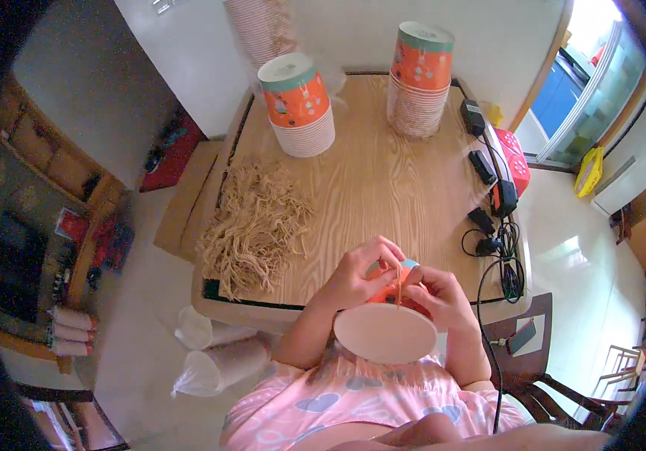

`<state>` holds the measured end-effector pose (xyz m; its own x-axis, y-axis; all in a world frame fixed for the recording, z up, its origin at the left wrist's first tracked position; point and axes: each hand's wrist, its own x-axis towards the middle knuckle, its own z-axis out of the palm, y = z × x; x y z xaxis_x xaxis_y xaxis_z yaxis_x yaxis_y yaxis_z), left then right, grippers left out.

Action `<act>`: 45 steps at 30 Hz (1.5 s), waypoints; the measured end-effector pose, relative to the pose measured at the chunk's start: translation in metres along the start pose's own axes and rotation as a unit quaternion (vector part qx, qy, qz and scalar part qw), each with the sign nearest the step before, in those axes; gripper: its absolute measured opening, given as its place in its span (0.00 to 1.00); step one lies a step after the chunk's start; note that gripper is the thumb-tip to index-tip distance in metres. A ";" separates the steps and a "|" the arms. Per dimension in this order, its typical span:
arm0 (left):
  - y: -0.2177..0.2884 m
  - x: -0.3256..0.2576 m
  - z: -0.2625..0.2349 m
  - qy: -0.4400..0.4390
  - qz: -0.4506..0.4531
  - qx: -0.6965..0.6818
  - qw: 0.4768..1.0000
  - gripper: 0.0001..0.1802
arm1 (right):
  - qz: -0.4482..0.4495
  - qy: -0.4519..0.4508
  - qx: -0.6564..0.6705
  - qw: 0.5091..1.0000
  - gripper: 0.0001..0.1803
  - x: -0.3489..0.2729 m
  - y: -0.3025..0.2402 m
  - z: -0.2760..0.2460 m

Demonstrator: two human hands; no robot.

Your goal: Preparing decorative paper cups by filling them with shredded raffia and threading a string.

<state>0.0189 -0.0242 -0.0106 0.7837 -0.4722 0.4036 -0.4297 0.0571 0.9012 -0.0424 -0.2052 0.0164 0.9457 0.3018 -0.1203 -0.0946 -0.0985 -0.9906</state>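
Observation:
An orange and teal paper bucket is in front of me at the table's near edge, its wide white round end turned toward me. My left hand is closed at the bucket's far side, its fingertips pinching a thin tan paper cord. On the other side, my right hand pinches near the same cord, its fingers pressed together against the bucket. The fingers partly cover where the cord meets the bucket. To the left, a loose heap of similar tan cords lies on the table.
Two upside-down stacks of printed paper buckets, a left stack and a right stack, stand at the table's far side. Power adapters and coiled black cable line the right edge. Bagged stacks lie on the floor at left.

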 end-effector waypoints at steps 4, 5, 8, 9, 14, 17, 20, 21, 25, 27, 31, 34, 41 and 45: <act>0.001 -0.001 0.011 0.008 -0.022 -0.020 1.000 0.05 | 0.036 0.052 0.103 0.993 0.08 -0.001 0.007 0.001; 0.003 -0.001 0.013 0.015 -0.037 -0.027 0.999 0.05 | 0.027 0.073 0.106 0.991 0.09 0.001 0.011 0.001; 0.005 -0.002 0.016 0.022 -0.050 -0.015 0.998 0.05 | 0.009 0.080 0.069 0.994 0.08 0.002 0.019 -0.002; 0.006 -0.003 0.015 0.025 -0.047 0.007 0.999 0.05 | 0.010 0.081 0.069 0.994 0.08 0.002 0.018 -0.002; 0.008 -0.003 0.020 0.041 -0.010 0.061 0.997 0.05 | 0.037 0.059 0.131 0.989 0.06 0.000 0.011 -0.002; 0.013 -0.002 0.022 0.045 0.003 0.093 0.995 0.06 | 0.044 0.061 0.096 0.993 0.05 -0.002 0.010 -0.005; 0.014 -0.004 0.024 0.059 0.024 0.122 0.991 0.06 | 0.017 0.049 0.072 0.996 0.05 -0.004 0.012 -0.008; 0.014 -0.005 0.024 0.073 0.037 0.135 0.987 0.07 | 0.020 0.049 0.074 0.996 0.05 -0.005 0.013 -0.010; 0.018 -0.006 0.022 0.095 0.031 0.125 0.987 0.09 | -0.011 0.026 -0.028 0.999 0.05 -0.010 0.003 -0.015; 0.019 -0.006 0.018 0.122 -0.001 0.112 0.986 0.09 | -0.020 0.029 -0.033 0.999 0.05 -0.011 0.002 -0.016; 0.017 -0.005 0.003 0.055 -0.025 0.122 0.991 0.08 | -0.072 0.007 -0.030 0.997 0.04 -0.013 0.011 -0.018; 0.019 0.000 0.000 -0.038 -0.039 0.105 0.993 0.09 | -0.074 0.000 -0.018 0.997 0.04 -0.012 0.014 -0.013; 0.021 -0.001 0.000 -0.144 -0.019 0.077 0.986 0.12 | -0.067 -0.007 -0.050 0.997 0.05 -0.010 0.012 -0.013; 0.015 -0.002 -0.002 -0.165 -0.028 0.084 0.982 0.08 | -0.022 0.003 -0.033 0.999 0.04 -0.011 0.009 -0.012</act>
<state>0.0120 -0.0205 0.0029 0.6320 -0.7317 0.2553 -0.4791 -0.1100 0.8708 -0.0498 -0.2209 0.0100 0.9504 0.3015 -0.0766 -0.0325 -0.1486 -0.9884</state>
